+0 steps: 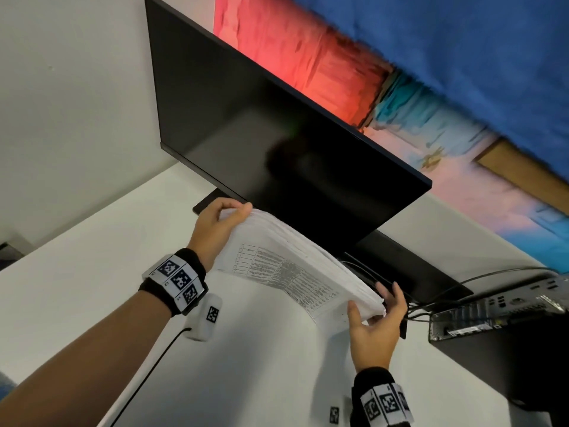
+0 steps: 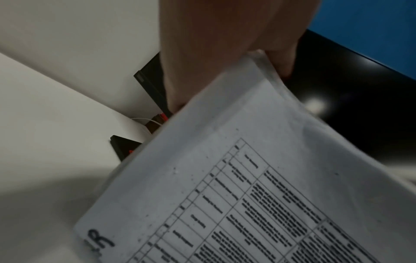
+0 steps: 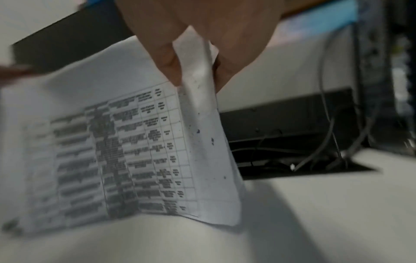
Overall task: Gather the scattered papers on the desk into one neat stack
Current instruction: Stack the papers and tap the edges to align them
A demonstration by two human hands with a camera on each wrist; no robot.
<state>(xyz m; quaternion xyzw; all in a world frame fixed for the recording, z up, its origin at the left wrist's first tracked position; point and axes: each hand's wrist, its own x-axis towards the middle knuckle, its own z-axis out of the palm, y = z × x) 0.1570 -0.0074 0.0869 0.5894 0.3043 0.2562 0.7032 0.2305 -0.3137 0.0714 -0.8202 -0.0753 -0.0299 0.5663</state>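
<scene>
Paper stack (image 1: pixel 295 266) between both hands' grip

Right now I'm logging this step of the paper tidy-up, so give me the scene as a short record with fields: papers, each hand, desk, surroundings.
papers: one sheaf standing on edge on the desk, a printed table on the facing sheet
left hand: grips the sheaf's far upper corner
right hand: holds the near end, thumb in front, fingers behind
desk: white top; no loose sheets in view
surroundings: dark monitor behind the sheaf, computer case and cables to the right
</scene>
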